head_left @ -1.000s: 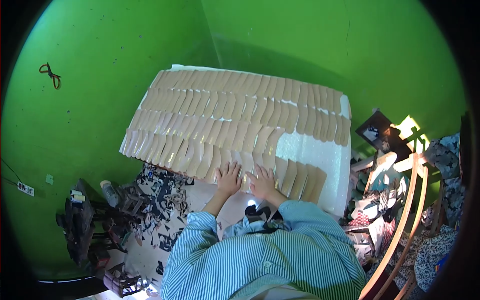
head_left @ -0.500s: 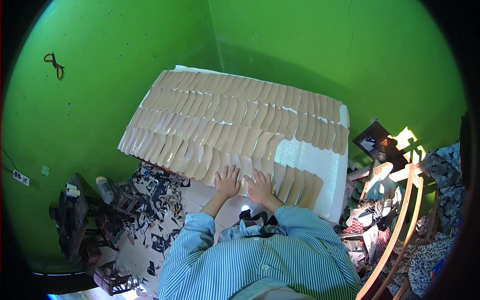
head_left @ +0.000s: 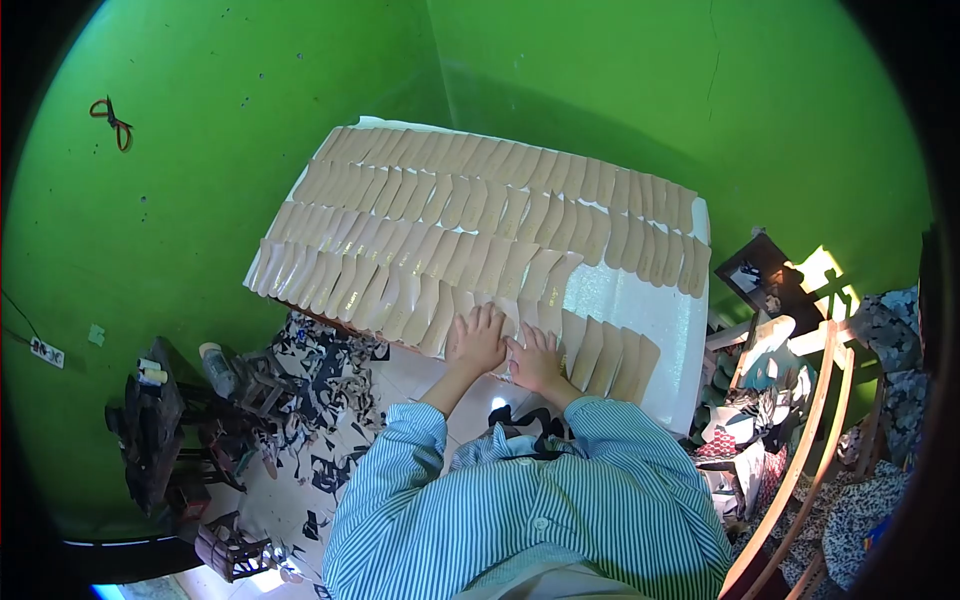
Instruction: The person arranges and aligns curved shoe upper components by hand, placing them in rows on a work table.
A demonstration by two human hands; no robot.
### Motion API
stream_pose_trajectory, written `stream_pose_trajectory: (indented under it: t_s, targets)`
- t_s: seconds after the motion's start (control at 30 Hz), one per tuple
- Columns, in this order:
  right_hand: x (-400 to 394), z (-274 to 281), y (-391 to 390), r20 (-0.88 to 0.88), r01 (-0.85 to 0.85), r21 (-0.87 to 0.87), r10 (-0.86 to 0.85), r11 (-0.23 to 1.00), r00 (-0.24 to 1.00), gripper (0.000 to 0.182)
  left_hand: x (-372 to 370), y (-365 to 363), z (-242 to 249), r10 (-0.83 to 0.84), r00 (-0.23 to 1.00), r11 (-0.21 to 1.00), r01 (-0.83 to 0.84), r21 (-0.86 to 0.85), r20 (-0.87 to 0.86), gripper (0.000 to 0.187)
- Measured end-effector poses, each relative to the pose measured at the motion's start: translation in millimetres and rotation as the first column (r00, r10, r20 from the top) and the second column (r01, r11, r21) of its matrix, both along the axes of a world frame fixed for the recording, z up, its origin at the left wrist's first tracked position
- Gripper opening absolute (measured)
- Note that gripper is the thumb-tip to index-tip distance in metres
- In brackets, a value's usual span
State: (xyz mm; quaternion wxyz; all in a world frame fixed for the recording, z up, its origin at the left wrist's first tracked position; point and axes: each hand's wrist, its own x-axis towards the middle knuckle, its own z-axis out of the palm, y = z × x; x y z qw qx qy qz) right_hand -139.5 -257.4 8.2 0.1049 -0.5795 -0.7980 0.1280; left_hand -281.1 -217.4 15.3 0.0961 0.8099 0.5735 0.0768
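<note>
Tan, sole-shaped pieces [head_left: 480, 225] lying in overlapping rows across a white board [head_left: 640, 300], covering most of it and leaving a bare glittering patch near the right edge. Pressing down on the nearest row at the board's front edge: left hand [head_left: 476, 340] flat, palm down, fingers spread slightly over a pale piece [head_left: 497, 318]; right hand [head_left: 535, 360] flat beside it, fingers also fanned a little, thumb close to the left hand. Both hands nearly touching each other, neither pinching nor gripping anything, only resting on the pieces. Lying just right of the right hand, a short run of four or five more tan pieces [head_left: 610, 355], tilted and overlapping, reaching toward the board's right corner.

Wearing a blue-and-white striped shirt [head_left: 520, 520], sleeves reaching to the wrists. Leaning against bright green walls [head_left: 200, 200], the board tilting up and away from the wearer. Hanging high on the left wall, a small dark looped thing [head_left: 108, 118], too small to make out. Littering the pale floor below the board's left corner, a heap of dark cut scraps [head_left: 310, 400]. Standing at the far left, a dark cluttered stand [head_left: 150, 440] with a bottle [head_left: 215, 368] near it. Crowding the right side, curved wooden rails [head_left: 810, 440] and patterned fabric [head_left: 880, 500].
</note>
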Motion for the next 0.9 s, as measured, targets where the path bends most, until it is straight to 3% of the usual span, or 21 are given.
stream_pose_trajectory:
  t_s: [0.23, 0.43, 0.83, 0.9]
  targets:
    - [8.1, -1.0, 5.4, -0.109, -0.015, 0.136, 0.030, 0.991, 0.994, 0.045, 8.0, 6.5, -0.5, -0.020, 1.000, 0.999, 0.019, 0.034, 0.019, 0.050]
    - [30.9, -1.7, 13.3, -0.197, 0.098, 0.235, -0.051, 0.967, 0.979, 0.045, 20.2, 14.7, -8.2, -0.076, 0.997, 0.995, 0.075, 0.067, 0.017, 0.054]
    - [71.8, 0.9, 29.9, -0.132, 0.273, 0.262, -0.246, 0.926, 0.960, 0.046, 57.2, 36.6, -9.2, -0.166, 0.984, 0.984, 0.162, 0.071, 0.067, 0.056]
    - [74.9, -6.0, 28.6, -0.037, 0.269, 0.202, -0.267, 0.942, 0.963, 0.047, 62.1, 35.4, -11.3, -0.180, 0.981, 0.982, 0.175, 0.068, 0.071, 0.056]
